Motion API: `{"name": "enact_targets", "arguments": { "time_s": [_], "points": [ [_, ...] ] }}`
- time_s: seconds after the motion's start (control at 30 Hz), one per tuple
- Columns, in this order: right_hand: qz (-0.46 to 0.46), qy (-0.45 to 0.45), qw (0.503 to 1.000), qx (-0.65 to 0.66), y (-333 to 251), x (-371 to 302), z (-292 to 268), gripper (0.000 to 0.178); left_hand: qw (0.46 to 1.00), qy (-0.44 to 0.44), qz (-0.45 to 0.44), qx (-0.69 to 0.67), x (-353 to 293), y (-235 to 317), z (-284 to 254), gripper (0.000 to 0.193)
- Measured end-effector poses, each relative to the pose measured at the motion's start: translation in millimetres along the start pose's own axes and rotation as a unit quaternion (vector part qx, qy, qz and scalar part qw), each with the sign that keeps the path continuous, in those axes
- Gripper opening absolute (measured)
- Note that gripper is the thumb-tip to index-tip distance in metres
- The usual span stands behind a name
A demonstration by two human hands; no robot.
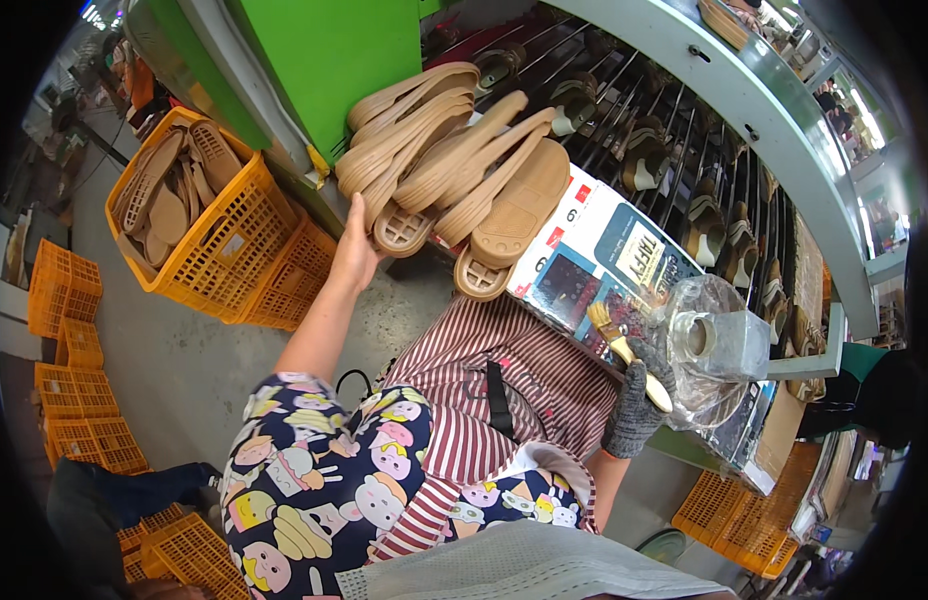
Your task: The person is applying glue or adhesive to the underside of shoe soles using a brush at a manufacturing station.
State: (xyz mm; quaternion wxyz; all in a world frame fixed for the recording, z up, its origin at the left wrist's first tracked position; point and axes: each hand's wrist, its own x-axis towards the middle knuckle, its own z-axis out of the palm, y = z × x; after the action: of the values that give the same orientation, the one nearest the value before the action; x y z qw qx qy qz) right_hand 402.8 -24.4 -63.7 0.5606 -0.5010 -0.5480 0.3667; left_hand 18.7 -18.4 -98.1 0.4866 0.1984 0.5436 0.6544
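Left hand [352, 250] touching tan soles [464, 150], gloved right hand [636, 405] holding a brush [629, 352]

From my remote view, orange crates [79, 390] are standing stacked on the floor at far left; I cannot tell what they are holding. Just right of them, an orange basket [199, 268] is carrying a heap of loose soles [169, 215] and is sitting on another orange crate [296, 268]. Next, my wearer's bare left hand is curving partway against the near end of the tan sole row; its fingers are partly hidden, so I cannot tell whether it is gripping. Those soles are leaning in a row, overlapping the edge of printed cardboard [594, 218]. Further right, the grey-gloved hand is closing around the brush's pale handle, bristles pointing up and left. Just beside it, clear plastic [706, 398] is wrapping a grey container [736, 345] with a round mouth; I cannot make out its contents. Behind, a barred rack [674, 150] is holding shoes [704, 235].
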Motion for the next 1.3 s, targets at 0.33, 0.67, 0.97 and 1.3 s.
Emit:
{"name": "enact_targets", "arguments": {
  "time_s": [0.33,0.67,0.97,1.3],
  "points": [
    [0.001,0.028,1.000,-0.001,0.6,-3.0,-2.5,0.016,0.758,-0.003,0.490,0.431,-10.0,54.1,34.4,0.046],
    [-0.034,0.063,0.997,0.027,9.8,-16.5,-20.8,0.017,0.653,-0.076,0.307,0.689,93.0,65.1,89.5,0.048],
    [-0.035,0.061,0.997,-0.032,-3.4,-10.6,-23.9,0.016,0.625,-0.067,0.376,0.681,89.8,73.8,91.5,0.032],
    [0.014,0.078,0.997,-0.006,-3.2,-12.9,-31.7,0.016,0.578,0.027,0.545,0.607,55.7,124.5,101.6,0.025]
  ]
}}
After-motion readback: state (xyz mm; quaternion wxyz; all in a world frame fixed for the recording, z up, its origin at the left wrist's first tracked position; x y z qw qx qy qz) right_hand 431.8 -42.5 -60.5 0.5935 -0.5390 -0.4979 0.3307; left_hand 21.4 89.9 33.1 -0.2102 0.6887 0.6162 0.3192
